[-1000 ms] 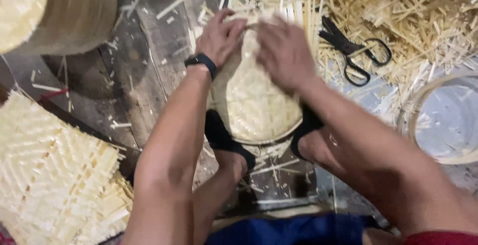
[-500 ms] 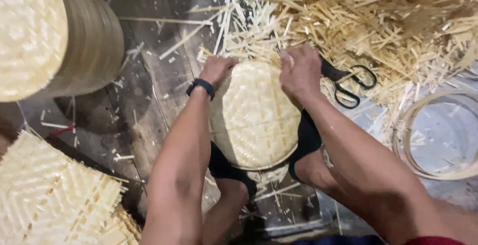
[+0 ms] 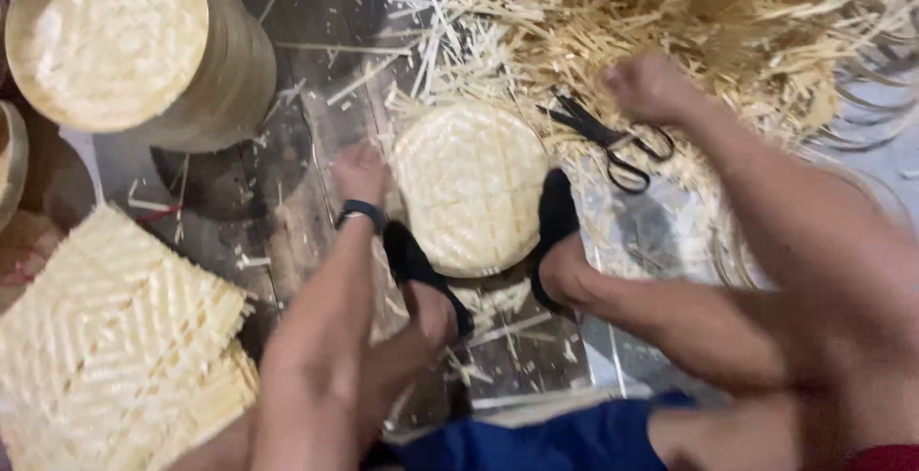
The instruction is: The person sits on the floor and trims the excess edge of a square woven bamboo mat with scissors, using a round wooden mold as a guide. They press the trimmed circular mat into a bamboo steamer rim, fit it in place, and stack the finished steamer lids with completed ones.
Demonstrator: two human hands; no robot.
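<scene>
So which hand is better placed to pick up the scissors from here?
Right, probably. The right hand is over the straw pile just above the black scissors, with nothing between them. The left hand rests at the far edge of the round woven disc, so it would have to cross the disc.

One round woven disc [image 3: 471, 184] is lying on the floor. One pair of black scissors [image 3: 608, 136] is lying beside it. One stack of round woven trays [image 3: 144, 45] is standing at upper left. Two black slippers [image 3: 421, 270] are showing. Two hands are showing: left hand [image 3: 360, 172], right hand [image 3: 651, 86].
</scene>
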